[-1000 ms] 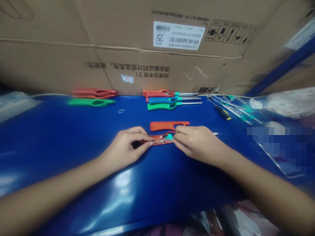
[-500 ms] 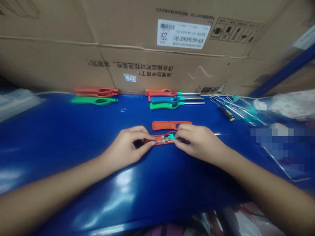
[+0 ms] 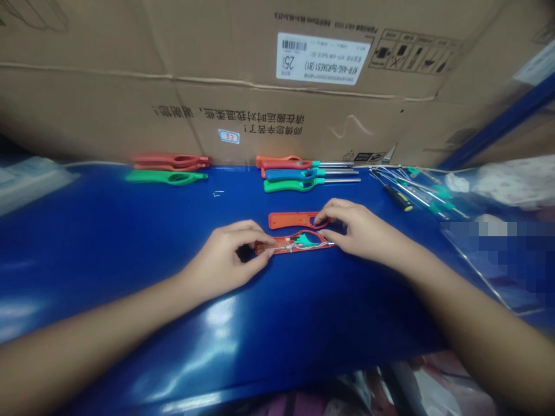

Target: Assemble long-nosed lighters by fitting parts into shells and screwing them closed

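My left hand [image 3: 232,254] pinches the left end of an opened lighter's orange half-shell [image 3: 284,247], which lies on the blue table. Inside that shell sit a green trigger [image 3: 307,239], thin white wires and a clear part running under my left fingertips. Just behind it lies the matching orange cover half [image 3: 288,220], its inner side facing up. My right hand [image 3: 353,225] is at the right end of both halves, thumb and fingers apart. Its fingertips reach the cover's trigger loop, while the thumb is close to the lower shell. That hand hides the lighter's metal tube.
Several assembled lighters [image 3: 292,185] lie at the back by a cardboard box [image 3: 195,133]. Red and green handle shells [image 3: 167,177] are at back left. A screwdriver [image 3: 398,198] lies near metal tubes with green triggers [image 3: 416,190] at back right. Plastic-wrapped items border the right.
My right hand has let go of the green trigger area and moved slightly up and right to the cover half, its fingers spreading. My left hand stays on the lower shell.
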Available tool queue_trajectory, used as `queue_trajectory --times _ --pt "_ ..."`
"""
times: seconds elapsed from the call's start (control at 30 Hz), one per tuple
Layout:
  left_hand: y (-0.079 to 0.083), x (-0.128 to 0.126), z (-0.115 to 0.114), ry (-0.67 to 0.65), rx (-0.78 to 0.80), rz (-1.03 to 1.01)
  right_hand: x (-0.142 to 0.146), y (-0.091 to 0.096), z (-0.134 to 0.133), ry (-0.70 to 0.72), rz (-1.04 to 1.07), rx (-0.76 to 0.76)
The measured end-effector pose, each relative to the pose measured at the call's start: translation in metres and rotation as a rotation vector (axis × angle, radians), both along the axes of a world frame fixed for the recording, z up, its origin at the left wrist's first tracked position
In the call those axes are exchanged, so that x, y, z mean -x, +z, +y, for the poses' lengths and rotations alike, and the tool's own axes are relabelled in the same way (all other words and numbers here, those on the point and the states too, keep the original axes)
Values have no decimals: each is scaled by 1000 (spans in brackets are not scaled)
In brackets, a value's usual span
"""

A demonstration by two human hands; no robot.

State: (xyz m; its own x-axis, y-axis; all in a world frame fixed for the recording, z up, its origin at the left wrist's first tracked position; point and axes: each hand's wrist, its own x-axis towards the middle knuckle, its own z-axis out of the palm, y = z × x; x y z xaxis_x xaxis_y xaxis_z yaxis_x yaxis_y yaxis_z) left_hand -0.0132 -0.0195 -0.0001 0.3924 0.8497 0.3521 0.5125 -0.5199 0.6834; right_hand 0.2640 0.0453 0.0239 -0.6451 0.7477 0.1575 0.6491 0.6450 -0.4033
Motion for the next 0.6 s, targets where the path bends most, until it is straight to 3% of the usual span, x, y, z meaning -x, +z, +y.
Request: queue_trajectory --times 0.17,0.33,0.5,0.6 --pt "2 1 -2 58 -77 1 7 1 -2 -28 74 -63" --pt "5 2 -5 131 -254 117 17 10 -13 -175 310 -46" --pt "6 2 -6 194 -387 199 22 11 -21 -203 403 151" --pt "5 3 -5 98 -361 182 23 11 -20 -229 496 392"
